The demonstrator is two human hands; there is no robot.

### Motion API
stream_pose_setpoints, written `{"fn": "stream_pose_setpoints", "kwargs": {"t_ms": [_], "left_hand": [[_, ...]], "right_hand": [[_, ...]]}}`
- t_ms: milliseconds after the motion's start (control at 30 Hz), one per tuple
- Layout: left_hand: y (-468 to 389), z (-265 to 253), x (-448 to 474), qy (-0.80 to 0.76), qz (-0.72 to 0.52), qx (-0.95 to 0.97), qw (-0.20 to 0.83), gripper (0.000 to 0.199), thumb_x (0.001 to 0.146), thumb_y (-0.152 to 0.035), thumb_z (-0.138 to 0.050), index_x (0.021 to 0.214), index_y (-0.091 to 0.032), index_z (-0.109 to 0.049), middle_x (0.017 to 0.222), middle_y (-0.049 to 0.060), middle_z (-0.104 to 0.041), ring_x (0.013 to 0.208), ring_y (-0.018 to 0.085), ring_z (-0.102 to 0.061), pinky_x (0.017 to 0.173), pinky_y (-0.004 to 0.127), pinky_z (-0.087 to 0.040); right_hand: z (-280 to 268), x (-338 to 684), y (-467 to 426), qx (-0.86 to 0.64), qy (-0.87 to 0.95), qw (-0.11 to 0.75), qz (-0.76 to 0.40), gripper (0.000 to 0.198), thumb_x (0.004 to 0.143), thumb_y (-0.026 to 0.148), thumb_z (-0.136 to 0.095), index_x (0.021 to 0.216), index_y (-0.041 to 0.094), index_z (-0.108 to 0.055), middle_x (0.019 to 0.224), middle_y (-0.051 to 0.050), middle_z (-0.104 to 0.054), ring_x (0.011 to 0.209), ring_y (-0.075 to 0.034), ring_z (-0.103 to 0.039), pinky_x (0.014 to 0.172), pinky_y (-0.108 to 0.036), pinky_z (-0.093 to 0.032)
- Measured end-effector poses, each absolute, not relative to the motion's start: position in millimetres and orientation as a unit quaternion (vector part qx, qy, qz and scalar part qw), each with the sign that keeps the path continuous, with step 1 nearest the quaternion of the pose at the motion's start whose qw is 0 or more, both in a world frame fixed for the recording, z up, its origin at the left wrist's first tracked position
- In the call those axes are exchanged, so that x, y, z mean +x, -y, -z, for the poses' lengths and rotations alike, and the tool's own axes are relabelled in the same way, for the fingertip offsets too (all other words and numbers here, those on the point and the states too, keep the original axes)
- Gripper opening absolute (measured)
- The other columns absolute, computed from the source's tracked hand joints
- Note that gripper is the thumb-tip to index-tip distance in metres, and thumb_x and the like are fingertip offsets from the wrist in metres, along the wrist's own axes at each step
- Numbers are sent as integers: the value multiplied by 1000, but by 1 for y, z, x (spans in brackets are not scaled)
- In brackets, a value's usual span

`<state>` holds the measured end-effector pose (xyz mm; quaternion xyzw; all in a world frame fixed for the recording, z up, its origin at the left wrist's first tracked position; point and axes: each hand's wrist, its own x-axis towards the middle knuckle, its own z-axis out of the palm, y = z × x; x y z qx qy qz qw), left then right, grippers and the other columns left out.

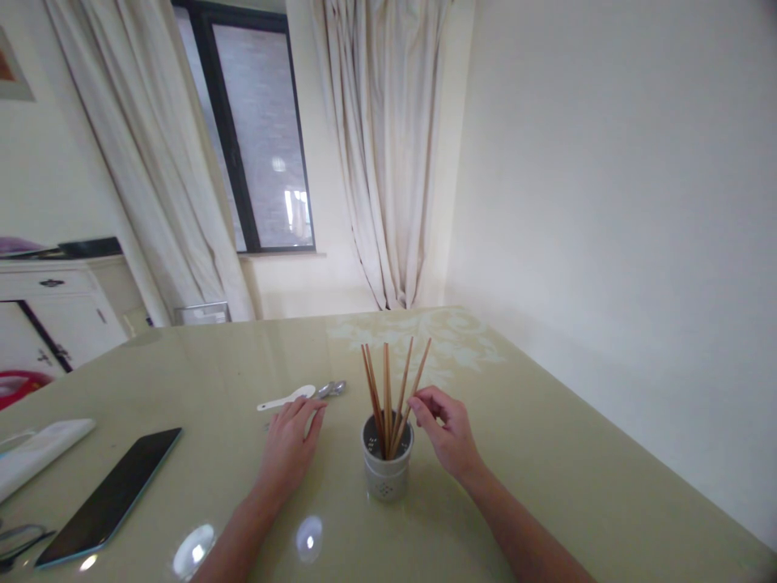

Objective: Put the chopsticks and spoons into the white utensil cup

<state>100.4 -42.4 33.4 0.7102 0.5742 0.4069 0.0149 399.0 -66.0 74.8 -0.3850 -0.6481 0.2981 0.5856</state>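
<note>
Fingers (418, 402) on slender wooden chopsticks (388, 397) — perforated holder (387, 470)

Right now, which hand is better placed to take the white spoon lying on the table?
Left, probably. The left hand lies flat on the table, fingertips just short of the white spoon. The right hand is beyond the cup, fingers at a chopstick.

Right of right hand (447, 437): bare table (576, 453) out to the wall.
Left of right hand: chopsticks (392, 397) fan up from the holder (387, 474), touching the fingers.
Ahead of left hand (290, 445): white spoon (286, 398) and metal spoon (332, 389) just beyond the fingertips.
Left of left hand: open strip, then phone (109, 494).
Between the hands: only the holder.
</note>
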Motion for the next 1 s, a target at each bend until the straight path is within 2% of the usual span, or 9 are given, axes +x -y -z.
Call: {"fn": "stream_pose_setpoints", "kwargs": {"t_ms": [100,200,300,400,500,733,1000], "left_hand": [[52,-41,117,-539,-455,681,195,45,104,-56,-47,115,-25,-76,117,10,-80,111,29,-73,103,47,-55],[66,-48,139,-486,-462,637,379,62,107,-65,-34,132,-22,-70,129,13,-78,118,29,-73,102,48,-58],[78,-53,157,-421,-444,633,474,64,106,-68,-35,139,-23,-67,140,12,-74,131,30,-68,109,49,-55],[86,-59,164,-401,-433,638,495,59,102,-68,-50,138,-26,-70,146,8,-72,138,29,-64,119,47,-49],[89,-62,165,-411,-434,634,490,57,99,-68,-58,135,-26,-73,145,6,-72,140,30,-61,121,45,-48],[88,-59,165,-429,-444,620,485,55,95,-68,-64,126,-26,-79,135,6,-78,131,31,-68,117,46,-52],[91,-64,166,-427,-437,622,490,58,94,-71,-62,128,-26,-77,139,6,-76,132,31,-67,118,45,-52]], "right_hand": [[-74,398,66,-394,644,584,-299,38,100,53,-67,80,21,-69,64,1,-58,58,-16,-52,56,-29,-41],[-73,396,66,-400,641,584,-297,38,100,55,-67,83,21,-71,66,1,-60,58,-16,-52,56,-28,-42],[-73,396,66,-401,640,585,-296,37,101,55,-66,87,20,-72,67,1,-60,58,-16,-52,56,-28,-42],[-73,396,66,-405,636,589,-290,37,101,54,-66,85,21,-70,66,2,-57,58,-15,-52,56,-27,-42],[-72,395,65,-411,631,590,-290,38,101,56,-66,84,21,-69,65,2,-56,58,-15,-51,56,-27,-43],[-74,391,63,-407,627,566,-347,42,98,61,-67,87,21,-72,64,2,-57,59,-17,-56,57,-27,-48],[-76,390,67,-391,635,573,-341,36,101,56,-65,91,21,-70,64,4,-55,58,-16,-55,55,-26,-44]]}}
